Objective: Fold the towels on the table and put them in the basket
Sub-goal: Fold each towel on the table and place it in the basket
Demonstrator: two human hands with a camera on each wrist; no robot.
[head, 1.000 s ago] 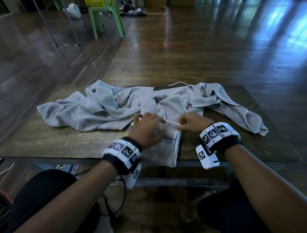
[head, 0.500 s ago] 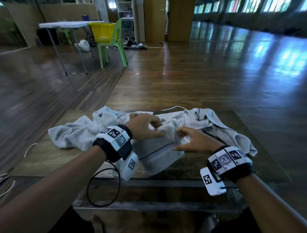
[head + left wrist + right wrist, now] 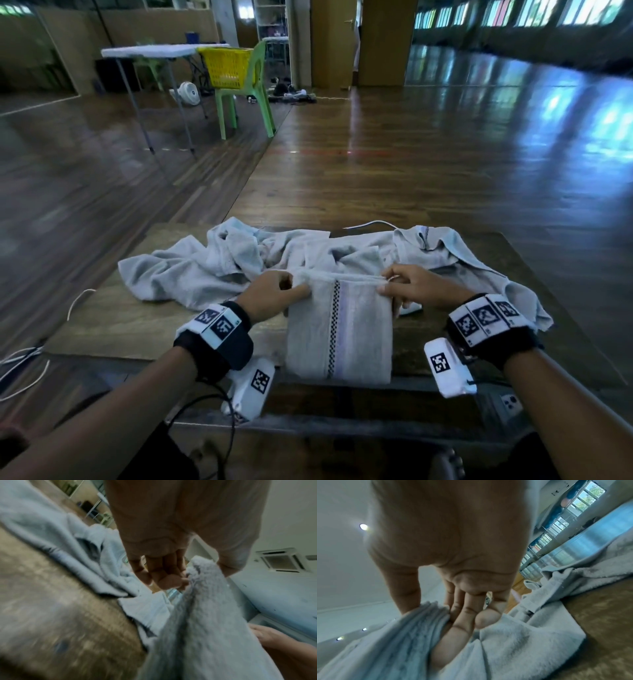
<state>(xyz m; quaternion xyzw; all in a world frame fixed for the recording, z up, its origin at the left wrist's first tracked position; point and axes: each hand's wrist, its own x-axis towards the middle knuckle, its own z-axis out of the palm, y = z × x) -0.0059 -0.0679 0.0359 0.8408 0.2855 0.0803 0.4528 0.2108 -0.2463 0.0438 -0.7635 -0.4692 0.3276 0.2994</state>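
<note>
A folded pale grey towel with a checked stripe hangs above the near edge of the wooden table. My left hand pinches its top left corner and my right hand pinches the top right corner. The left wrist view shows the thumb and fingers closed on the towel, and the right wrist view shows the thumb pressing the layered towel edge against the fingers. Behind lies a heap of crumpled grey towels. A yellow basket sits on a green chair far off at the back left.
A white cable runs off the table's far edge, and more cables trail at the left. A white folding table and a small fan stand beside the chair. Shiny wooden floor stretches between my table and the basket.
The folded towel has been lifted from the table and now hangs upright from both hands. My view has tilted up, bringing the basket and chair into sight.
</note>
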